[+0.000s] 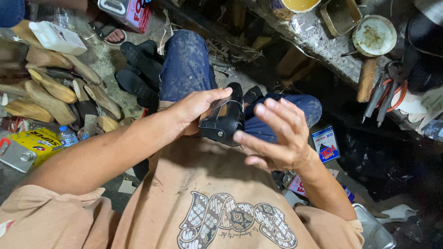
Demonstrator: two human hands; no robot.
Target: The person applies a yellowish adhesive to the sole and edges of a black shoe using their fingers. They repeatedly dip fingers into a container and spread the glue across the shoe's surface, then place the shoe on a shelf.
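A black shoe upper on a last (pixel 224 119) rests on my lap, against my blue trousers. My left hand (pixel 196 108) grips it from the left, thumb lying over its top edge. My right hand (pixel 277 136) hovers just to the right of the shoe with fingers spread and nothing in it; its fingertips are close to the shoe's side.
Several wooden lasts (pixel 50 90) are piled on the floor at left, with black sandals (pixel 138 69) beside my knee. A yellow tin (pixel 32 145) lies lower left. Pliers (pixel 385 94) and dirty bowls (pixel 374 35) sit on the bench at upper right. Glue cans (pixel 325 143) stand by my right arm.
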